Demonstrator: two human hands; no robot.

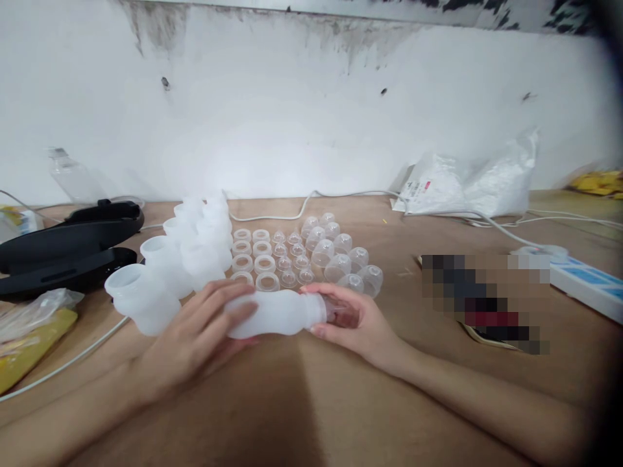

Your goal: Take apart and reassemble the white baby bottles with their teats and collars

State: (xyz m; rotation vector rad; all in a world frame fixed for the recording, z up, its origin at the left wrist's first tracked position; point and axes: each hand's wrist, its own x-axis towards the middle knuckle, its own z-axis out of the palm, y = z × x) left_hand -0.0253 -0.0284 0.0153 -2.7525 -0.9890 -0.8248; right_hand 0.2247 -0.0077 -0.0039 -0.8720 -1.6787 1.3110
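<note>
Holding a frosted white bottle [275, 314] on its side between them, the left hand [209, 321] and right hand [363, 324] work over the near half of a brown surface [341, 415]. The left fingers are curled part-way closed around the bottle's base end. The right fingers are bent around the other end, pinching the pale collar [315, 311] from both sides, with a clear cap [337, 311] partly hidden in the palm. Whether the bottle touches the surface, I cannot tell.

Just beyond it, toward the far edge, stand four groups side by side: open-mouthed white bottles [146, 298] nearest the left edge, then two columns of pale rings [265, 263], two columns of small clear teat-shaped pieces [294, 259], and clear domed caps [338, 267]. A black object [73, 237] lies toward the left edge, with a yellow packet [36, 350] nearer. White plastic bags [501, 185] sit by the far edge, right of the middle. A power strip [591, 285] lies toward the right edge, beyond a pixelated, unreadable item [479, 301].
</note>
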